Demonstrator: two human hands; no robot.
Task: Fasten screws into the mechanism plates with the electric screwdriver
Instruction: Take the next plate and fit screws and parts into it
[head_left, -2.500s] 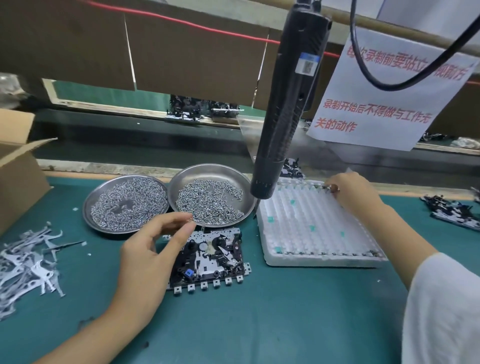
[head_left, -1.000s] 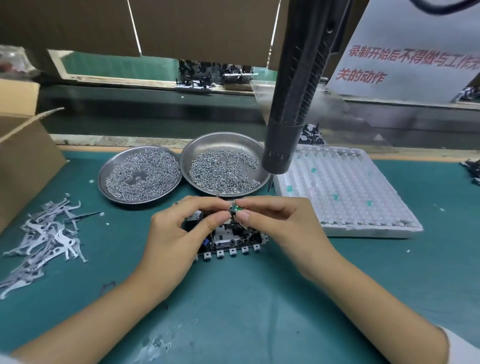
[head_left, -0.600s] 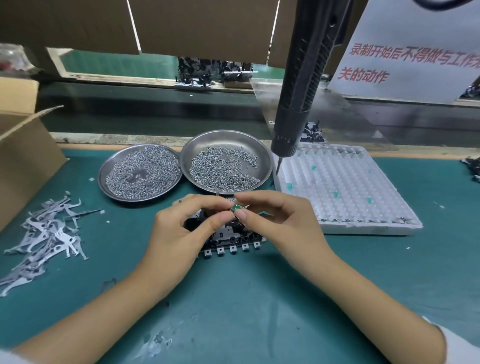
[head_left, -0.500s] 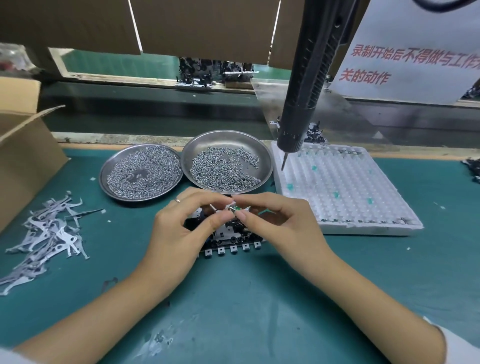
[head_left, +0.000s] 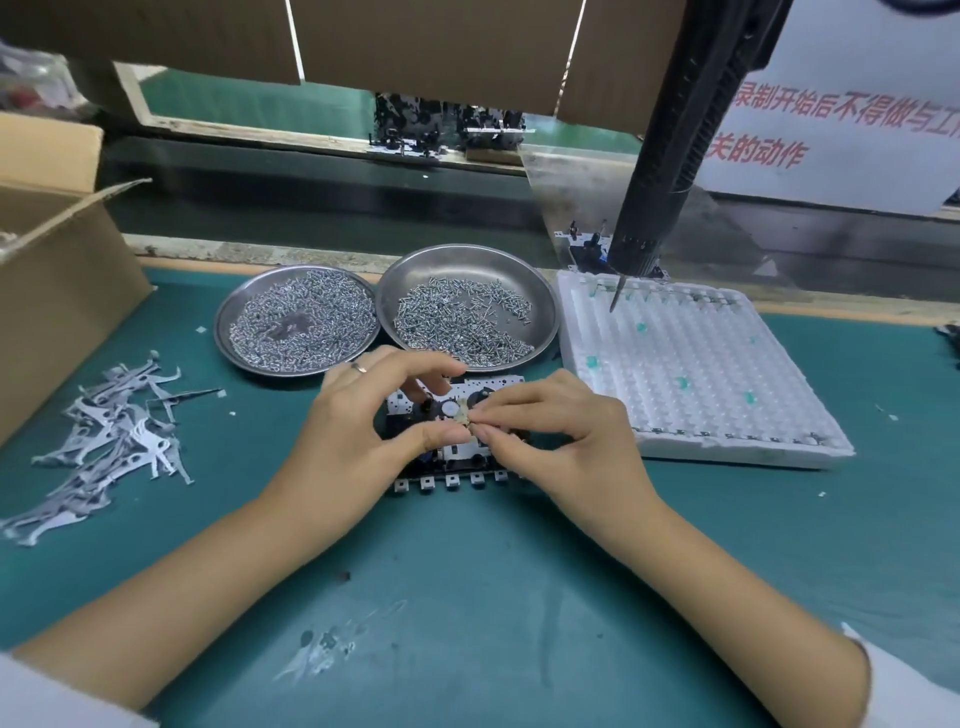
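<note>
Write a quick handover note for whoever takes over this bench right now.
Left hand and right hand together pinch a small part over the mechanism plate on the green mat.
Electric screwdriver hangs untouched above the white foam tray.
Screws sit in two steel dishes.
Done: no fastening visible.
Left: seat the part, pick a screw, drive it.

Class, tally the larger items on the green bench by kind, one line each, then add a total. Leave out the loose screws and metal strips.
Round metal dishes: 2
White foam trays: 1
Mechanism plates under the hands: 1
Cardboard boxes: 1
Hanging electric screwdrivers: 1
Total: 6
</note>
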